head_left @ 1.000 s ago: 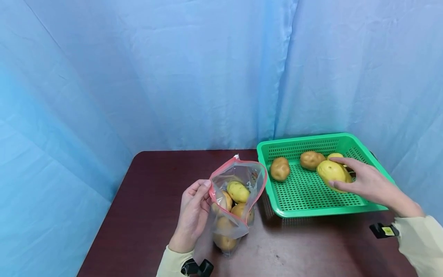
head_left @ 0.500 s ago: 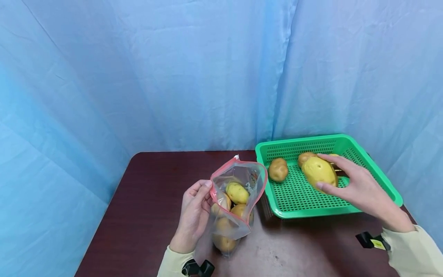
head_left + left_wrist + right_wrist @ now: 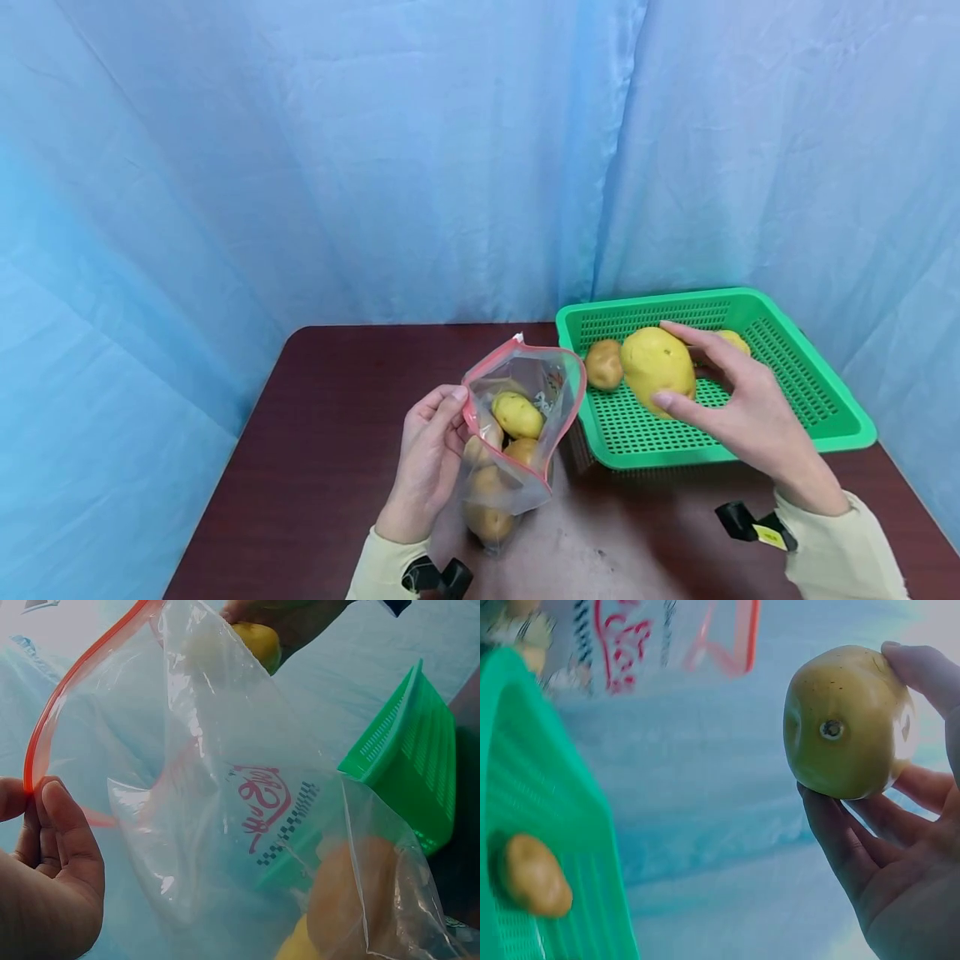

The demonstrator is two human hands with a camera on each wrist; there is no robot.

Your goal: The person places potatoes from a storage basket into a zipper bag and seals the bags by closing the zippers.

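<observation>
Left hand point(image 3: 426, 462) pinches the bag's point(image 3: 528, 498) rim, mouth gaping; right hand point(image 3: 750, 412) grips a potato point(image 3: 657, 368) above the basket point(image 3: 675, 458), a gap between potato and bag. Basket sits at the surface's point(image 3: 337, 425) right edge.

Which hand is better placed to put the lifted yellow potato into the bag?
The right hand, I'd judge: it grips the yellow potato in the air, right of the bag, whose mouth is open. The left hand pinches the bag's red rim, so seems better used steadying it.

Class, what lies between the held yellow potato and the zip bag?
Between the held yellow potato and the zip bag, the head view shows a brown potato and part of the green basket.
</observation>
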